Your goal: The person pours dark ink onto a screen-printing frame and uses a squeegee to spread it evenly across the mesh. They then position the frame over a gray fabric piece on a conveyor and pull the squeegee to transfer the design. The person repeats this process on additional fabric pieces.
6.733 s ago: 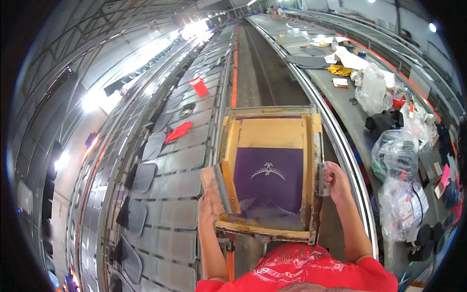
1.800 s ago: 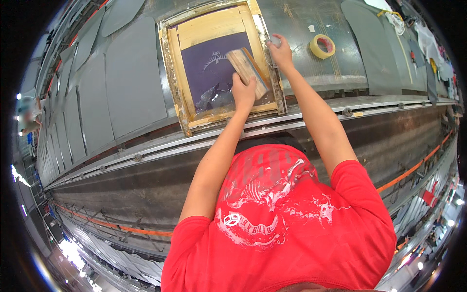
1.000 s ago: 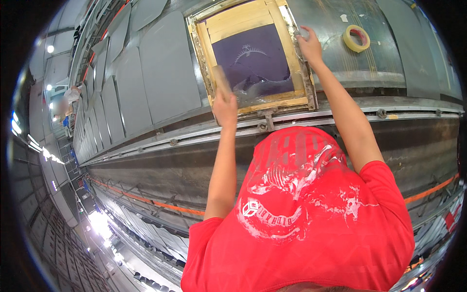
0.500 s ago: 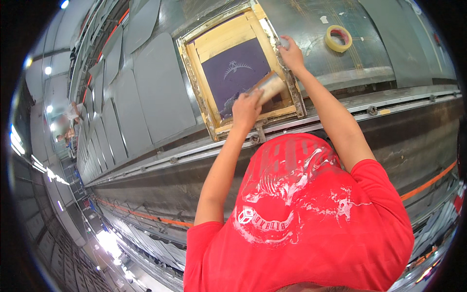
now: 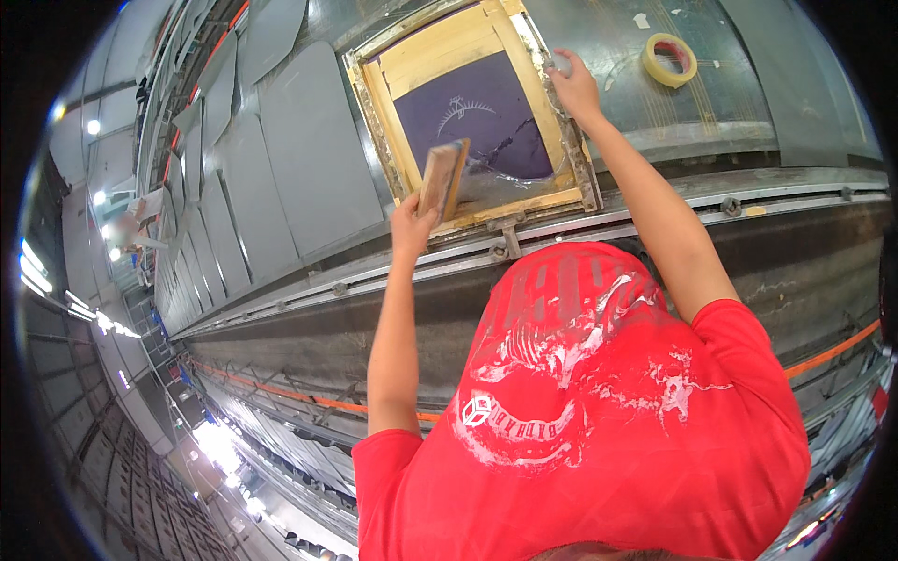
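Note:
My left hand (image 5: 412, 227) is closed round a wooden squeegee (image 5: 441, 178), held tilted over the near left corner of a screen-printing frame (image 5: 569, 159). Inside the frame, the dark purple mesh (image 5: 449, 98) carries a pale arched design, with tape along its margins. A dark streak of ink and a wet, shiny edge lie across the mesh's near right part. At the frame's right side, my right hand (image 5: 578, 92) grips a small greyish-white knob (image 5: 561, 64); the fingers partly hide it.
A yellow tape roll (image 5: 658, 75) and small white scraps lie on the table right of the frame. Grey sheets (image 5: 313, 159) line the table to the left. A metal rail (image 5: 645, 213) with clamps runs along the near edge. Another person (image 5: 142, 217) stands far left.
My left hand has swung the squeegee leftward from the near middle of the mesh and turned it more upright. The ink streak now shows at the mesh's right. My right hand stays on the knob.

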{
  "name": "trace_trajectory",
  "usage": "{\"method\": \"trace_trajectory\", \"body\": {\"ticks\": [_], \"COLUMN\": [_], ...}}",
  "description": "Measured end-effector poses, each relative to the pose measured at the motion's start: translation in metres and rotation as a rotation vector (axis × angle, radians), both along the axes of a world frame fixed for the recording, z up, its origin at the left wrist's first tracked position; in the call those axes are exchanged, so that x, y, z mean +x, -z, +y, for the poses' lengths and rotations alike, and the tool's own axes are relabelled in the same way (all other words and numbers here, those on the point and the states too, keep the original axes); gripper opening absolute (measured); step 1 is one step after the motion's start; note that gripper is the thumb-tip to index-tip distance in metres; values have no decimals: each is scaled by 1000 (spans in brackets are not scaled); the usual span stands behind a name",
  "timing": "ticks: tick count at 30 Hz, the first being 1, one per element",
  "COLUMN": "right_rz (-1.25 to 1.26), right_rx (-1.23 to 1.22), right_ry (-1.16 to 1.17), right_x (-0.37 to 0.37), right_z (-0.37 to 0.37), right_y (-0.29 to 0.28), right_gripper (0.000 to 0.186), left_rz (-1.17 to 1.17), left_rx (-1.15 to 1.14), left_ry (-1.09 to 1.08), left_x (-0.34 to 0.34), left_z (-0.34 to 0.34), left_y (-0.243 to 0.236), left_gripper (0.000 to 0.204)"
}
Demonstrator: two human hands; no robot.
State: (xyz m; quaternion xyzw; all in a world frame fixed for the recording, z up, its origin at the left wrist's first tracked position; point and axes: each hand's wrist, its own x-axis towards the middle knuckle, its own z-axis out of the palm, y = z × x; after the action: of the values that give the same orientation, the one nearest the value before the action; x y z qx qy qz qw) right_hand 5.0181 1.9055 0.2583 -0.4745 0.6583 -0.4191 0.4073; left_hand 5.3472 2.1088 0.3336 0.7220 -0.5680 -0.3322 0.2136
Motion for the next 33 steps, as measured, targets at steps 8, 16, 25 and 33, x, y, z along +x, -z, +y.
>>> {"method": "trace_trajectory", "body": {"ticks": [8, 16, 25, 33], "right_rz": [-33, 30, 47, 39], "right_rx": [35, -15, -14, 34], "right_ry": [-10, 8, 0, 14], "right_x": [-4, -5, -5, 0], "right_z": [-1, -7, -4, -1], "right_y": [-1, 9, 8, 1], "right_gripper": [50, 50, 49, 48], "left_rz": [627, 635, 351, -149], "left_rx": [-203, -100, -169, -307], "left_ry": [-459, -280, -466, -355], "left_x": [-140, -183, -25, -73], "left_z": [-38, -47, -11, -3], "left_y": [31, 41, 19, 25], "left_gripper": [27, 30, 28, 38]}}
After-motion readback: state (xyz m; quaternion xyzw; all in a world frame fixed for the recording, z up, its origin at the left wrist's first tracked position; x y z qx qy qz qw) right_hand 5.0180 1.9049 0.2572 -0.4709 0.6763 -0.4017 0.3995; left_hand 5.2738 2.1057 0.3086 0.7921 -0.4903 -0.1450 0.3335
